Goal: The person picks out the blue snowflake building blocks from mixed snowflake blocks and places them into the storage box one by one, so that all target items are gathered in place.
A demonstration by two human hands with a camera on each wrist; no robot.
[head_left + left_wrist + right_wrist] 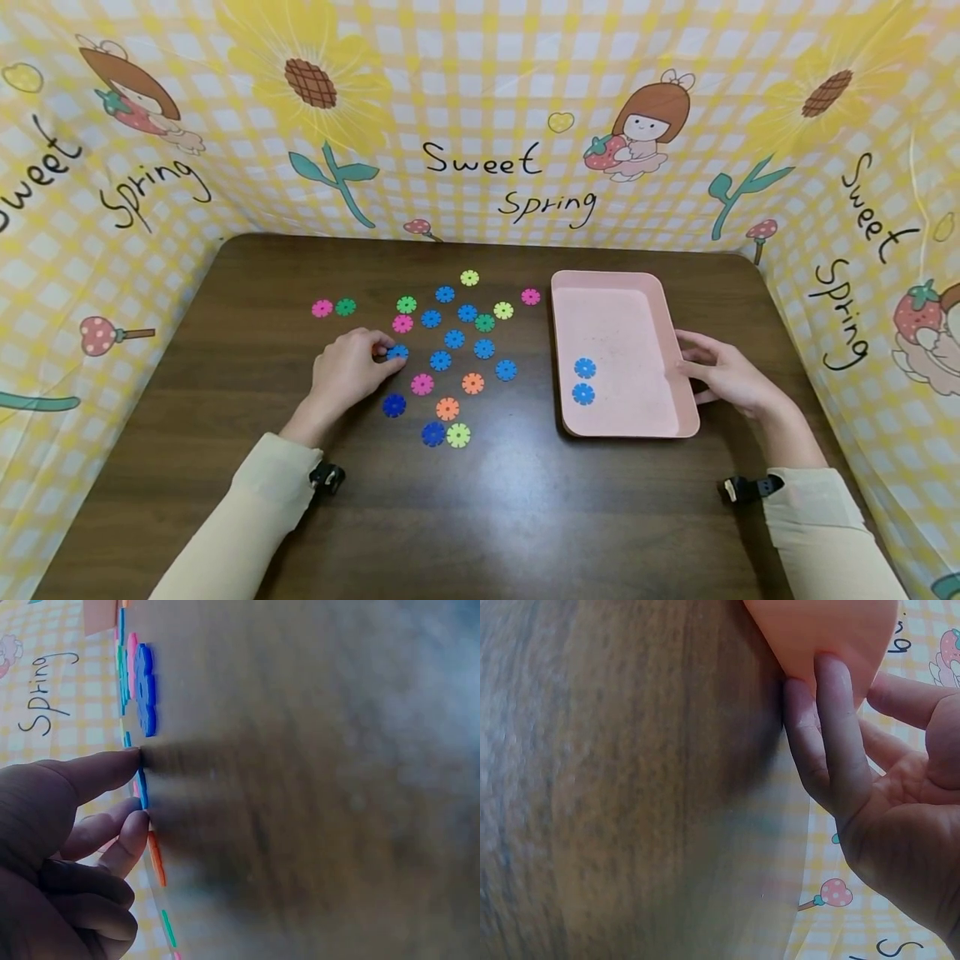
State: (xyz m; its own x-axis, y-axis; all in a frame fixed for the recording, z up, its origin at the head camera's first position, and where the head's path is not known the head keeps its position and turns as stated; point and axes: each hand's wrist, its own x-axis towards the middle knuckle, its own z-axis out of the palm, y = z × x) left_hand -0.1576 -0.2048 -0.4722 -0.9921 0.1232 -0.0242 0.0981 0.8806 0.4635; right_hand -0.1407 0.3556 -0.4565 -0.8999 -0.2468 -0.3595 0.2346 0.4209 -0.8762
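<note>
- beyond the fingers of the left hand (345, 367) and off to their left, a pink disc (322, 308) and a green disc (346, 307) lie side by side on the brown worktop (510, 517).
- the left thumb and fingers are closed to a narrow pinch on the held blue disc (397, 352), right at their tips.
- nearer the person than those fingers is a dark blue disc (393, 406).
- right of the left fingers, seven loose blue discs (453, 339) spread out, with two orange discs (472, 383) nearer the person and two yellow discs (503, 310) farther away.
- well right of the left fingers, and just left of the right ones, sits the pink tray (670, 333); the two tray discs (585, 367), both blue, lie inside, toward the wall farthest from the right fingers.
- the right hand (731, 379) has its fingers spread and fairly straight, tips touching the tray's right wall, no disc in them.
</note>
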